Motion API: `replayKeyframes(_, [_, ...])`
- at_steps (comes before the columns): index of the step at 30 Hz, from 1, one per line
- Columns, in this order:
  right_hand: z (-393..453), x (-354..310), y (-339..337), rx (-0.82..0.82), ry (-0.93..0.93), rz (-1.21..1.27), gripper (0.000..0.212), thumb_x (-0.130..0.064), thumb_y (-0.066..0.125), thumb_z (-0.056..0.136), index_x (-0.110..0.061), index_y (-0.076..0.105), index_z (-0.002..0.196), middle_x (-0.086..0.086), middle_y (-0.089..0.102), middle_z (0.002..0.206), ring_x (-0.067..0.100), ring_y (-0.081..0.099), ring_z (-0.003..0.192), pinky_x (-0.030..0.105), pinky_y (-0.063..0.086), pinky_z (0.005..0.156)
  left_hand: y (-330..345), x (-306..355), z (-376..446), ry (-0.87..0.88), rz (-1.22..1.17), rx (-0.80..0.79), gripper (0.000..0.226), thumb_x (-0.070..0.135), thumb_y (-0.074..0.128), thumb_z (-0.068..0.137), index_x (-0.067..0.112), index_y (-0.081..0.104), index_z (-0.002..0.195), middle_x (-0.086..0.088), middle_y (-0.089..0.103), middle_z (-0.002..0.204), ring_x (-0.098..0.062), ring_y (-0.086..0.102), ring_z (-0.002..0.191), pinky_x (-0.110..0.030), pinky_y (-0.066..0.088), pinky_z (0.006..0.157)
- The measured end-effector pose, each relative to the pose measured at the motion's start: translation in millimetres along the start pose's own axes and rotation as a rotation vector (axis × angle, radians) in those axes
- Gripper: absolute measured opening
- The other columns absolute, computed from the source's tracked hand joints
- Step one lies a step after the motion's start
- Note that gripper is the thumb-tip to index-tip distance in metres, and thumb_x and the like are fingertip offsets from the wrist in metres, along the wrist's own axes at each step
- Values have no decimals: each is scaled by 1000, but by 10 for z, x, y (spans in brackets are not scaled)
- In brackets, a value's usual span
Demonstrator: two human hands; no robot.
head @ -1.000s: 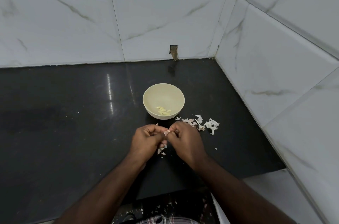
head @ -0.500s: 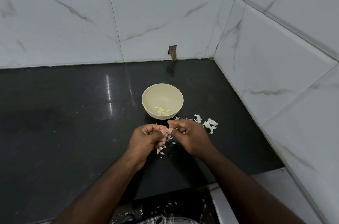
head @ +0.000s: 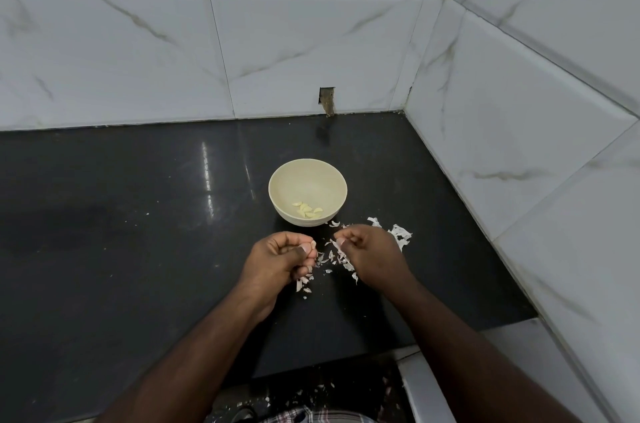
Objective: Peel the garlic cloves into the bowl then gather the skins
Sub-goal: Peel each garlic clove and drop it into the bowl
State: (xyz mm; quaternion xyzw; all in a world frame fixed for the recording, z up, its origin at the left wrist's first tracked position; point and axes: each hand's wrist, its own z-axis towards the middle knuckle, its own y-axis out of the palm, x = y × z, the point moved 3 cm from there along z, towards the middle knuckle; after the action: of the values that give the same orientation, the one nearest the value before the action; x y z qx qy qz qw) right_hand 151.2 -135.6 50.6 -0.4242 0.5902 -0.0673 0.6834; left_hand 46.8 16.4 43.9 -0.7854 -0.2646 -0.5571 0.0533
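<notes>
Person peeling garlic over a black counter, hands just apart, bowl right behind them.

Left hand [head: 277,258] has fingers curled, pinching a pale garlic clove [head: 313,244] between thumb and fingertips. Right hand [head: 369,254] is also curled, thumb and forefinger pinching a strip of papery skin [head: 341,253] that hangs below the fingers. Cream bowl [head: 332,180] sits upright on the counter [head: 138,214], just beyond both hands, with several peeled cloves [head: 307,210] lying at its bottom. Loose skins [head: 323,259] are scattered on the counter between and below the hands; a bigger pile of skins [head: 400,235] lies beside the right hand, right of the bowl. White marble-look tiled wall [head: 311,41] stands behind and to the right.
</notes>
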Motion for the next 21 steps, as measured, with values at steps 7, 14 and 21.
replayKeyframes(7, [-82, -162, -5, -113, -149, 175, 29, -10, 73, 88, -23, 75, 114, -16, 70, 107, -5, 65, 94, 14, 49, 87, 46, 15, -19, -40, 2, -56, 10, 2, 62, 95, 1, 69, 102, -11, 72, 82, -12, 63, 67, -20, 51, 60])
replayKeyframes(14, [-123, -192, 152, -106, -43, 586, 20, 2, 71, 88, -2, 74, 108, 11, 77, 91, 17, 74, 84, 24, 56, 75, 52, 46, -39, -34, -28, -76, 9, 3, 64, 94, 3, 59, 101, -12, 68, 75, -15, 61, 62, -21, 49, 55])
replayKeyframes(21, [-114, -249, 143, -108, -41, 634, 22, 3, 74, 84, -9, 74, 102, 3, 75, 86, 7, 70, 79, 20, 55, 72, -9, 65, -29, 41, 8, -12, 14, 6, 71, 89, -3, 67, 99, -11, 66, 73, -12, 57, 60, -20, 45, 54])
